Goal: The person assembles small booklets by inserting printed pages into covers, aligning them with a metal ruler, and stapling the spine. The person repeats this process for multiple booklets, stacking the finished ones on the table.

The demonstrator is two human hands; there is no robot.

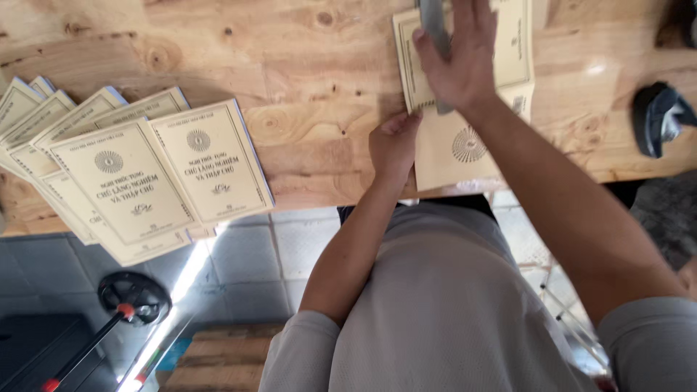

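A cream booklet (454, 156) with a round emblem lies open across the near edge of the wooden table (312, 80). My left hand (394, 143) presses on the booklet's left edge, fingers curled. Farther back, my right hand (456, 59) lies flat over the booklet's upper part and holds a grey flat bar (433, 22) against the paper. The bar's far end runs out of the top of the frame.
Several matching cream booklets (145, 170) lie fanned out on the table's left part, overhanging its near edge. A dark folded cloth (657, 116) sits at the right. Below the table are grey floor tiles, a black round stand (134, 296) with red knobs and a wooden pallet (218, 359).
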